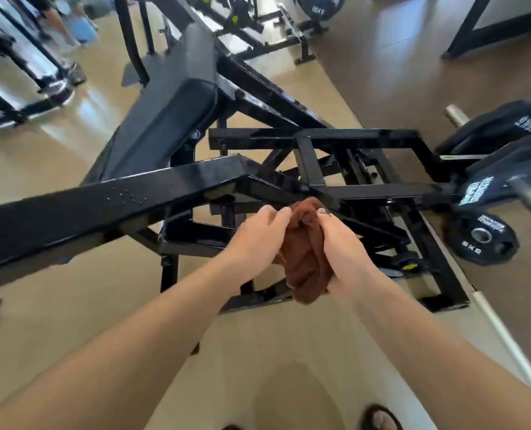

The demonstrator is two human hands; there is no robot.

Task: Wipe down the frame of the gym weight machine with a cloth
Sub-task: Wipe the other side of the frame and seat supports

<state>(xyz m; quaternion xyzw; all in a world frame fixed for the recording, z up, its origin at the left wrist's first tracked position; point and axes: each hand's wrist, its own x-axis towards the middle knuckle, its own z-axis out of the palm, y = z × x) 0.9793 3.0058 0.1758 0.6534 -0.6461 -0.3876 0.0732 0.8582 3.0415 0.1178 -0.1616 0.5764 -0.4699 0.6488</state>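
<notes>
Both hands grasping a bunched brown cloth (304,252): left hand (258,240) on its left side, right hand (341,243) on its right, held just before the black frame (171,187), above the floor (71,305).

Both arms were bare, with no sleeves, watch or rings showing. At the bottom right of the frame, one foot wore a dark sandal (381,418) with open toes.

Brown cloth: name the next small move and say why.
Probably press the brown cloth onto the black frame bar just ahead and start wiping along it. Both the left hand and right hand grip the cloth bunched in mid-air, apparently not yet pressed flat on the frame.
</notes>
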